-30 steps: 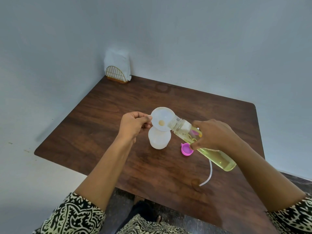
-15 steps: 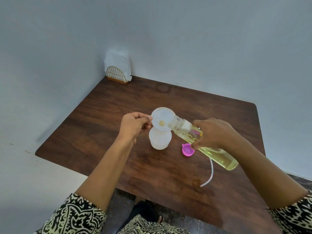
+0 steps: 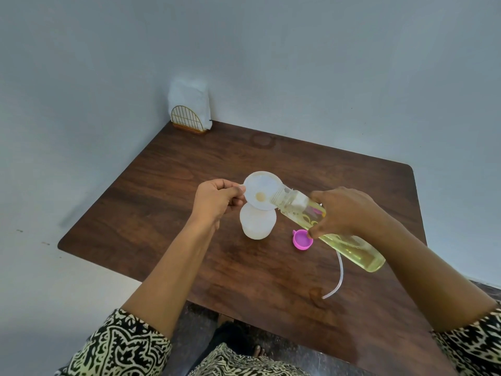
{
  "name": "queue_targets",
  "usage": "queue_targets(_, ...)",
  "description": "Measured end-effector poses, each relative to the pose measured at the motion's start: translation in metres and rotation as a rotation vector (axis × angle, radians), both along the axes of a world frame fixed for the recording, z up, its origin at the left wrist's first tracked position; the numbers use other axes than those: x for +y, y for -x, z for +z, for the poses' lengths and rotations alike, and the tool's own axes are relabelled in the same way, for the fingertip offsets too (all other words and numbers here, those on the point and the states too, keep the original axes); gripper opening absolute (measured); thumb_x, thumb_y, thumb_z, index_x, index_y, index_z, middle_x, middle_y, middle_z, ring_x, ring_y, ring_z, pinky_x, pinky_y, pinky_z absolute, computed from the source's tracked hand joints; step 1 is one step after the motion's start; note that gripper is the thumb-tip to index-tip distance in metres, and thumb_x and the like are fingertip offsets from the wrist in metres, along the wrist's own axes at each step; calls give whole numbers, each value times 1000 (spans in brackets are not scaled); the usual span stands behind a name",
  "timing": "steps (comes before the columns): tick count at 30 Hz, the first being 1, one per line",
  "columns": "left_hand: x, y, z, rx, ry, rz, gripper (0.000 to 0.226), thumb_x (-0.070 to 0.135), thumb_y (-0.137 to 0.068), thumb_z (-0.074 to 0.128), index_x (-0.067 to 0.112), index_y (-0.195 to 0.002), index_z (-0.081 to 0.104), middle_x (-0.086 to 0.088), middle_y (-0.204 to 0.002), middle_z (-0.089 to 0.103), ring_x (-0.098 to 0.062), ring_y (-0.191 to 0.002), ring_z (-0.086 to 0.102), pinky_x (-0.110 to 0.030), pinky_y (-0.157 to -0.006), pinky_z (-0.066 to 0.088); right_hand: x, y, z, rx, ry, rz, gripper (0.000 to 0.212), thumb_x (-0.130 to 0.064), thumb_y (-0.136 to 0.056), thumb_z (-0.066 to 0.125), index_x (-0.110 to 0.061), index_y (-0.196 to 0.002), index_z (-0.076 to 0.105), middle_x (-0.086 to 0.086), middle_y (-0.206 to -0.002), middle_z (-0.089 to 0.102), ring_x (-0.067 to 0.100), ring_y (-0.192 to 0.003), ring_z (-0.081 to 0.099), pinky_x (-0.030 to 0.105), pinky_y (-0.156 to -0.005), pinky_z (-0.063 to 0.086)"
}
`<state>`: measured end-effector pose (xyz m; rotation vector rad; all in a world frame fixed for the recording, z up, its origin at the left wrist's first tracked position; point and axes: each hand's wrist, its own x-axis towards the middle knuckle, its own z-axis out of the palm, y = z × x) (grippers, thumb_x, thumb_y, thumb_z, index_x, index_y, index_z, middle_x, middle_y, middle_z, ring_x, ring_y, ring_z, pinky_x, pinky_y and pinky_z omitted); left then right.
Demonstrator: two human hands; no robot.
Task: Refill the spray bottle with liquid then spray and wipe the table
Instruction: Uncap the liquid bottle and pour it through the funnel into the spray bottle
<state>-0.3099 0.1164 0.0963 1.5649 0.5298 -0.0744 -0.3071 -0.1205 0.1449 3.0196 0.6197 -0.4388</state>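
1. Little is changing from a moment ago: the left hand (image 3: pixel 217 199) is still pinching the funnel (image 3: pixel 262 191) by its edge. The right hand (image 3: pixel 347 210) is still wrapping its fingers round the tilted refill bottle (image 3: pixel 355 246), whose mouth is at the funnel's rim.
2. The spray bottle (image 3: pixel 257 225), cloudy white, is standing on the table (image 3: pixel 162 202) directly beneath the funnel.

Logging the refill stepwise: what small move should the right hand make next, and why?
Probably the right hand should tip the clear bottle slightly more: its mouth sits over the funnel, pinched by the left hand atop the white bottle, yet only a small pool shows in the funnel.
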Motion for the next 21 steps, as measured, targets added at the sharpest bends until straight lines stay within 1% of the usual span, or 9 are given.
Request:
queue_targets(5,0,0,0,-2,13,-2,7,4,-84,70,7,-78,71,-6,-65,68,-9,-52,59,-19,-52,50,-1,-2,-2,7,2,-3,47,-58,-66,70,-29,-93,45,-12,-73,52,14,-72,52,27,-60,40)
queue_targets(9,0,0,1,8,5,3,5,5,-84,70,7,-80,71,-6,-67,69,-10,-54,60,-22,-56,52,-1,-3,-2,18,11,2,48,-59,-67,70,-30,-94,43,-12,-76,52,12,-72,51,26,-59,38)
queue_targets(11,-1,0,1,5,9,3,5,5,-85,70,7,-80,71,-6,-68,69,-10,-55,60,-22,-56,52,0,-3,-1,19,16,6,48,-58,-67,70,-31,-93,39,-13,-73,49,11,-70,49,25,-56,36)
queue_targets(14,-1,0,1,6,-5,2,5,6,-85,70,7,-80,72,-7,-69,69,-10,-56,60,-23,-58,52,0,-3,-1,20,13,3,48,-58,-67,70,-31,-93,39,-14,-72,48,11,-70,49,25,-57,36)
queue_targets(18,-1,0,1,1,3,0,6,5,-85,70,7,-80,71,-6,-68,69,-10,-55,60,-22,-57,53,0,-3,1,26,15,8,49,-59,-68,70,-32,-93,38,-13,-74,49,11,-72,49,25,-56,35)
queue_targets(21,-1,0,1,-8,9,1,7,4,-84,70,6,-78,71,-5,-65,68,-9,-52,58,-20,-54,52,0,-1,2,13,17,9,48,-58,-67,70,-30,-90,39,-13,-71,47,13,-71,49,26,-53,33)
